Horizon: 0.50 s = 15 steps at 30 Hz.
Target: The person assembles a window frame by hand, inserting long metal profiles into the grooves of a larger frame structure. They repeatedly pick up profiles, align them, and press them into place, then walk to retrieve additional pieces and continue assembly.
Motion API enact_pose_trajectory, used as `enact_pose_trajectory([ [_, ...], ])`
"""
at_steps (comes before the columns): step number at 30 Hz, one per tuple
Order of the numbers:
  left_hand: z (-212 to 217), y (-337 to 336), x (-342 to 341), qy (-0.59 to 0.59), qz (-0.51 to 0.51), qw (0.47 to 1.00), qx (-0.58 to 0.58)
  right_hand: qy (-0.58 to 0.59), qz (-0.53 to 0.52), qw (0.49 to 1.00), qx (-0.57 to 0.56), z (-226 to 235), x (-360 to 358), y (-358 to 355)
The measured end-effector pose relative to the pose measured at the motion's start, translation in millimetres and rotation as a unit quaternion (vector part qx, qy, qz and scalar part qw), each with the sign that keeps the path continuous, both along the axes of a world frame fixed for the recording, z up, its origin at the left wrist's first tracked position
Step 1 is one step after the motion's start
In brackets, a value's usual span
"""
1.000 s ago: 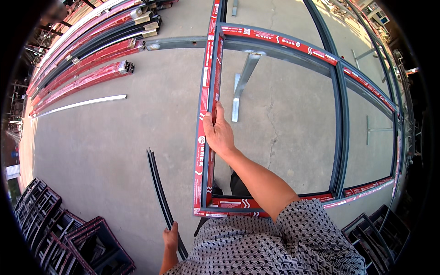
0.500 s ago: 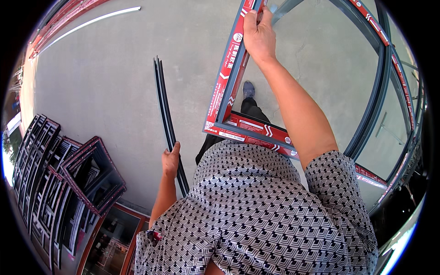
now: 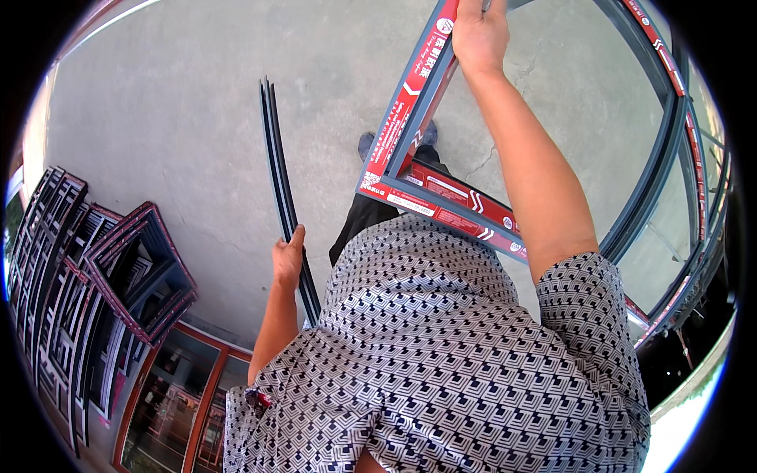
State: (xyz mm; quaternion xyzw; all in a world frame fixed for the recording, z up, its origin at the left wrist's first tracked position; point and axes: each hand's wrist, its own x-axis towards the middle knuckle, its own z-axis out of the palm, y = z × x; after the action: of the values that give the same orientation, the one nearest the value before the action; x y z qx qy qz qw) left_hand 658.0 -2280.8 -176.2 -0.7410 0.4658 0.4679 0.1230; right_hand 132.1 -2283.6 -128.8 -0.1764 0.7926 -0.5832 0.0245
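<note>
Shirt: nearest, we see the black-and-white patterned short-sleeved shirt [image 3: 426,315] filling the lower middle.
Left hand: our left hand [image 3: 288,258] is closed around long, thin, dark grey strips [image 3: 285,189], thumb uppermost; they rise beside us, well apart from the frame.
Frame: the large grey frame with red printed film [image 3: 404,110] lies in front of us at right, its near corner just beyond the shirt.
Right hand: our right hand [image 3: 481,39] is on the frame's left bar, fingertips cut off above; we cannot tell how tightly it grips.
Change: since a second ago our view has tipped toward the body; both dark shoes [image 3: 367,146] now show, and the bundled bars have almost gone.
Meaning: we judge the work itself little altered, each hand keeping its own piece.
Floor: grey concrete [image 3: 173,118].
Far left: stacked dark frames [image 3: 87,288] stand near an orange-brown glazed door [image 3: 208,394].
</note>
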Motion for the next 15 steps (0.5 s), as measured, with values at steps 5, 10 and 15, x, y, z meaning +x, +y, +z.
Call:
enact_pose_trajectory([
  [5, -4, 0, -1, 0.004, -0.004, 1.000, -0.007, 0.027, 0.009, 0.999, -0.016, -9, -3, 1],
  [10, -9, 0, -3, -0.001, -0.009, 1.000, -0.006, 0.017, 0.007, 1.000, -0.005, -10, -5, 2],
  [15, -15, 0, -3, 0.016, 0.006, 1.000, -0.013, 0.032, 0.006, 0.999, -0.002, -13, -8, 3],
])
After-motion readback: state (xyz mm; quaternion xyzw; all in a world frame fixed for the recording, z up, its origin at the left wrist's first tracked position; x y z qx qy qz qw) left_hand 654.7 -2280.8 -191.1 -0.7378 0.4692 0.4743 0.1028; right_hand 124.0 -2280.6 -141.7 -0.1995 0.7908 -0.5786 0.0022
